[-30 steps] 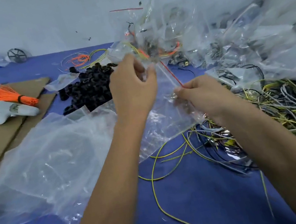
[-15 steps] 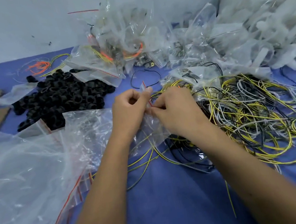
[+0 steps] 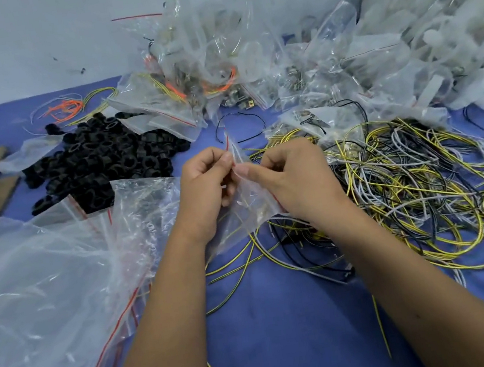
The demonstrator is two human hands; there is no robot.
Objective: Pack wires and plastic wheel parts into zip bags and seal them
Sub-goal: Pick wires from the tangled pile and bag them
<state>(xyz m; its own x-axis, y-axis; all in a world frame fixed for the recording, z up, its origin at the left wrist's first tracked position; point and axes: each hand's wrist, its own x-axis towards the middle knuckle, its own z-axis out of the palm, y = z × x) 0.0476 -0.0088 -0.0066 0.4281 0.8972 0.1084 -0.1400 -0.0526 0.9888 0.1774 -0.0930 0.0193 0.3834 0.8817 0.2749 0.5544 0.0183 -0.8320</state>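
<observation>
Fingertips of both hands are pinching the red-striped mouth of a small zip bag [image 3: 248,201] between them: the left hand [image 3: 208,188] is gripping the lip from the left, and the right hand [image 3: 294,182] is gripping it from the right with thumb and forefinger, the two nearly touching. The bag is hanging just under the hands, its red seal strip pointing up and away from the person, its body trailing down toward the blue table [image 3: 286,318]. Whether the mouth is parted yet, I cannot tell. Judging by this, the mouth is being worked apart for filling. The loose wires [image 3: 407,186] are lying just right of the right hand, the nearer one. The black wheel parts [image 3: 99,160] are heaped near, up-left of the left hand. Spare empty bags [image 3: 55,289] are lying left; filled bags [image 3: 211,71] are piling up behind.
</observation>
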